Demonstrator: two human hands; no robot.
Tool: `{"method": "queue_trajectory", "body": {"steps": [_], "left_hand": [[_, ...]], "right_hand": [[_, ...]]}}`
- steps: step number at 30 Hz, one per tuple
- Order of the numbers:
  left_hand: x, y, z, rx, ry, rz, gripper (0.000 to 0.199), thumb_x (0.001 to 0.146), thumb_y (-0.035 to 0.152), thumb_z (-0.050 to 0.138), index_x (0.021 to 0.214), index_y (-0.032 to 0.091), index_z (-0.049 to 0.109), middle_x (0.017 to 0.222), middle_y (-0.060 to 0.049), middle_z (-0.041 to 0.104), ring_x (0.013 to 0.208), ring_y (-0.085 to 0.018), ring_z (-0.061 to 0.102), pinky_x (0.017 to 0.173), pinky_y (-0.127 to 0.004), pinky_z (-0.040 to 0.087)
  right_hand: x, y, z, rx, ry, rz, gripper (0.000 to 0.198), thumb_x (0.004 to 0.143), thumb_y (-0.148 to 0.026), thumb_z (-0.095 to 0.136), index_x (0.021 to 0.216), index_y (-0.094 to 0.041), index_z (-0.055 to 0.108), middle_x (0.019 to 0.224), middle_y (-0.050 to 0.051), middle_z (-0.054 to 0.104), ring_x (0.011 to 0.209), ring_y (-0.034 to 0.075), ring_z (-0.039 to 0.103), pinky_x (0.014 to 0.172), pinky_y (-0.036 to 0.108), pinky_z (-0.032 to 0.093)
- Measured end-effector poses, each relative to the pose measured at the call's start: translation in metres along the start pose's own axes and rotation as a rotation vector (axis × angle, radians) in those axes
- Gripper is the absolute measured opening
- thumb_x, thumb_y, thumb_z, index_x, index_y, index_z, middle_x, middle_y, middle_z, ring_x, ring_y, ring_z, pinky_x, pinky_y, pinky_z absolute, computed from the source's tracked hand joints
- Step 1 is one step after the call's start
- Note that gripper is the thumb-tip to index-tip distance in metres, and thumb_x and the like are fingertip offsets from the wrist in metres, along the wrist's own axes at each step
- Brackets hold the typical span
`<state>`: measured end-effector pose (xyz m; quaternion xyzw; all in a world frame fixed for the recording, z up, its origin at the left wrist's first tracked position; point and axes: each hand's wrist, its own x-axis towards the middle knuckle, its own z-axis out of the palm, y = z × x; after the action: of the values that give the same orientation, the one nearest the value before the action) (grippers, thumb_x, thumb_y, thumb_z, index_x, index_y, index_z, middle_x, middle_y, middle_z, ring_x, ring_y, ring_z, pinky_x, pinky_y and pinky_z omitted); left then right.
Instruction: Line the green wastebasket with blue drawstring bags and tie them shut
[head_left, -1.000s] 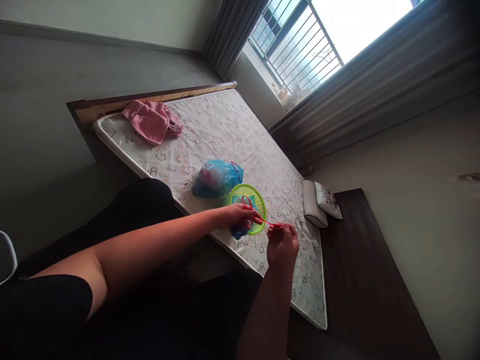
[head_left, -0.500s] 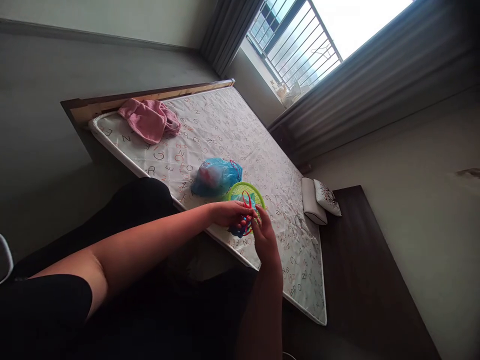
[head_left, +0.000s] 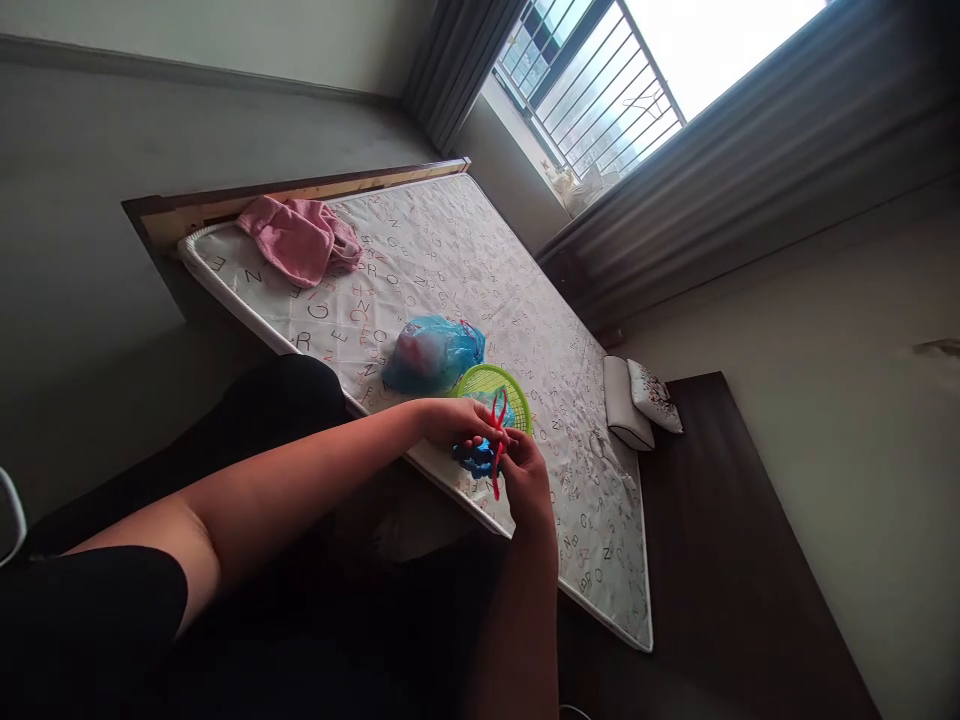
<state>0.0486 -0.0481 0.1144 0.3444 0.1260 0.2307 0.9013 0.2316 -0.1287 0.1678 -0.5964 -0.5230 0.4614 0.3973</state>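
Red drawstring (head_left: 496,484) is located between the hands, in front of the green basket (head_left: 486,377) on the mattress (head_left: 600,520). Left hand (head_left: 454,422) and right hand (head_left: 528,484): fingers clamped on the drawstring. Blue bag (head_left: 431,358) rests beside the basket.

You hold a red drawstring (head_left: 496,485), ribbon-like; a loop rises above your grip, a length hangs below. Blue plastic bag (head_left: 474,460): thin, crumpled, bunched darker near your grip; a paler, translucent part shows against the green mesh basket (head_left: 517,386). Whether it sits inside or over the basket, you cannot tell.
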Motion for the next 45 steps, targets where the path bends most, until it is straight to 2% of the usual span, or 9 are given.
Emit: {"method": "queue_trajectory", "body": {"steps": [5, 10, 17, 23, 28, 34, 37, 40, 45], "left_hand": [[0.003, 0.001, -0.002, 0.076, 0.043, -0.041, 0.051, 0.051, 0.040, 0.107, 0.084, 0.010, 0.081, 0.064, -0.001, 0.066, 0.055, -0.008, 0.058, 0.051, -0.019, 0.046], [0.005, 0.001, -0.004, 0.166, 0.089, -0.068, 0.033, 0.067, 0.034, 0.099, 0.085, 0.013, 0.081, 0.064, -0.003, 0.070, 0.054, -0.012, 0.063, 0.053, -0.022, 0.050], [0.008, 0.000, -0.005, 0.213, 0.105, -0.057, 0.017, 0.077, 0.019, 0.086, 0.093, 0.014, 0.083, 0.077, -0.008, 0.079, 0.064, -0.015, 0.073, 0.060, -0.023, 0.057], [0.019, -0.006, -0.006, 0.280, 0.322, 0.109, 0.008, 0.077, 0.012, 0.082, 0.082, 0.014, 0.076, 0.069, -0.003, 0.075, 0.064, -0.017, 0.074, 0.065, -0.026, 0.059], [0.023, -0.014, -0.009, 0.257, 0.460, 0.295, 0.008, 0.080, 0.012, 0.081, 0.082, 0.014, 0.073, 0.078, -0.003, 0.075, 0.069, -0.014, 0.073, 0.069, -0.025, 0.058], [0.017, -0.008, -0.008, 0.123, 0.326, 0.272, 0.028, 0.067, 0.023, 0.097, 0.086, 0.014, 0.079, 0.088, -0.007, 0.080, 0.078, -0.015, 0.074, 0.077, -0.026, 0.058], [0.015, -0.006, -0.004, -0.020, 0.218, 0.232, 0.036, 0.061, 0.029, 0.102, 0.085, 0.013, 0.079, 0.093, -0.010, 0.082, 0.086, -0.020, 0.077, 0.089, -0.034, 0.061], [0.015, -0.007, 0.000, -0.057, 0.112, 0.192, 0.041, 0.062, 0.037, 0.103, 0.088, 0.012, 0.081, 0.098, -0.012, 0.082, 0.091, -0.021, 0.078, 0.093, -0.036, 0.060], [0.014, -0.007, 0.003, -0.087, 0.056, 0.215, 0.045, 0.067, 0.044, 0.100, 0.086, 0.010, 0.078, 0.097, -0.013, 0.081, 0.092, -0.020, 0.076, 0.095, -0.036, 0.059]], "right_hand": [[0.003, 0.002, 0.000, 0.084, 0.067, 0.029, 0.046, 0.076, -0.044, 0.088, 0.108, -0.019, 0.067, 0.086, 0.000, 0.077, 0.073, 0.017, 0.072, 0.067, 0.028, 0.056], [0.006, 0.007, 0.001, 0.180, 0.096, 0.131, 0.055, 0.069, -0.046, 0.091, 0.108, -0.019, 0.062, 0.082, 0.000, 0.077, 0.069, 0.017, 0.074, 0.065, 0.027, 0.057], [0.010, 0.011, 0.005, 0.198, 0.153, 0.126, 0.055, 0.068, -0.045, 0.091, 0.107, -0.021, 0.059, 0.079, -0.001, 0.077, 0.063, 0.017, 0.072, 0.060, 0.027, 0.057], [0.012, 0.016, 0.005, 0.195, 0.167, 0.097, 0.055, 0.069, -0.044, 0.091, 0.109, -0.021, 0.061, 0.085, 0.000, 0.077, 0.070, 0.016, 0.074, 0.065, 0.027, 0.059], [0.014, 0.021, 0.009, 0.202, 0.172, 0.094, 0.055, 0.070, -0.045, 0.090, 0.110, -0.020, 0.063, 0.082, -0.001, 0.075, 0.071, 0.015, 0.073, 0.066, 0.025, 0.056], [0.015, 0.026, 0.015, 0.238, 0.247, 0.163, 0.061, 0.077, -0.061, 0.082, 0.116, -0.019, 0.063, 0.074, -0.002, 0.072, 0.066, 0.014, 0.069, 0.064, 0.025, 0.055], [0.015, 0.027, 0.016, 0.302, 0.196, 0.175, 0.064, 0.079, -0.065, 0.079, 0.122, -0.019, 0.064, 0.097, 0.004, 0.079, 0.085, 0.017, 0.076, 0.075, 0.029, 0.060], [0.015, 0.025, 0.019, 0.371, 0.174, 0.131, 0.055, 0.083, -0.060, 0.076, 0.121, -0.021, 0.068, 0.119, 0.008, 0.078, 0.108, 0.019, 0.076, 0.091, 0.032, 0.061], [0.012, 0.017, 0.025, 0.417, 0.145, 0.060, 0.041, 0.087, -0.056, 0.071, 0.112, -0.024, 0.071, 0.122, 0.007, 0.078, 0.117, 0.020, 0.073, 0.100, 0.036, 0.060]]}}
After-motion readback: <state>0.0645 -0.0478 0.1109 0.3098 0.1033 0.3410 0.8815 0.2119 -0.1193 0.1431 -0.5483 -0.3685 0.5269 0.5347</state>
